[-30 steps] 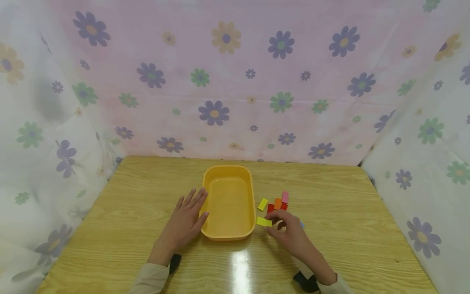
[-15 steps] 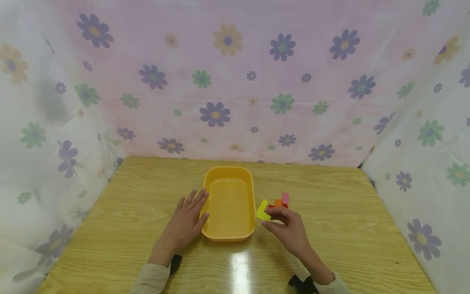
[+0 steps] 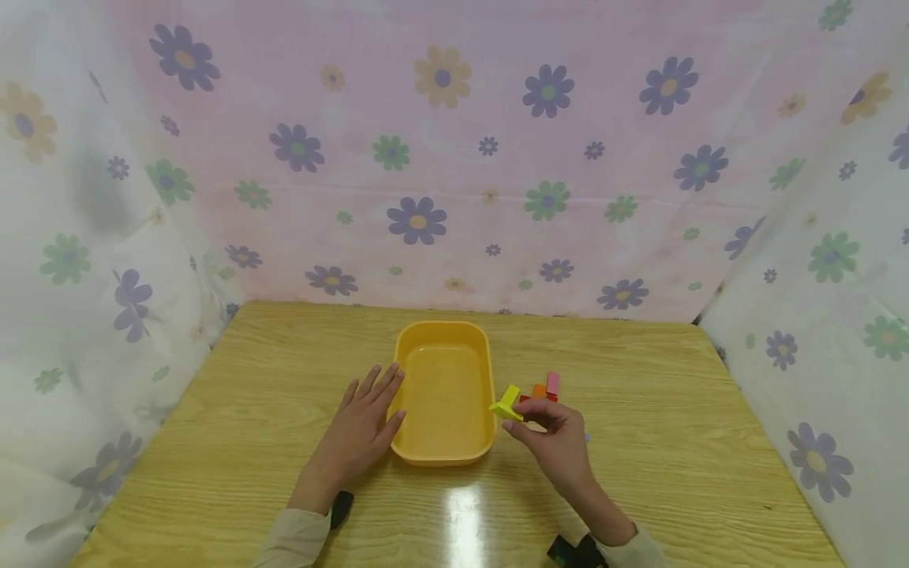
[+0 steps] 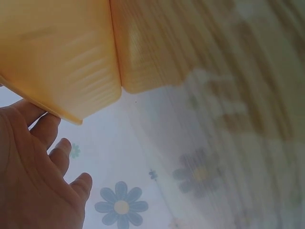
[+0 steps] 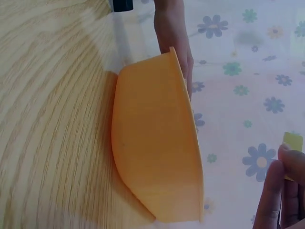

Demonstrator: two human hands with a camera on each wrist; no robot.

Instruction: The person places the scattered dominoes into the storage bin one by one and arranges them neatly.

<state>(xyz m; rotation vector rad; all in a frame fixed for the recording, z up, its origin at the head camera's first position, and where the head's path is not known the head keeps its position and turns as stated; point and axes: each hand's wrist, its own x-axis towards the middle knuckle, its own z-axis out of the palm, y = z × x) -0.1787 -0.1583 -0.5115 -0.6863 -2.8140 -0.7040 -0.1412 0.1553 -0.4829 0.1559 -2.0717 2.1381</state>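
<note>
Yellow block held up, I see, just right of head view's lower centre, near tray; right hand has fingers and thumb clamped on it. Left hand rests on tray's left side, fingers straight, slightly apart. Pink block, orange block lie beyond right hand on bench. Flowered sheet fills my upper frame.

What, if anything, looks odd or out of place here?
I see no spill or damage; the yellow tray sits on the table. Only a tiny dark mark, near the table's right edge, interrupts the wood grain; it's too small to identify.
</note>
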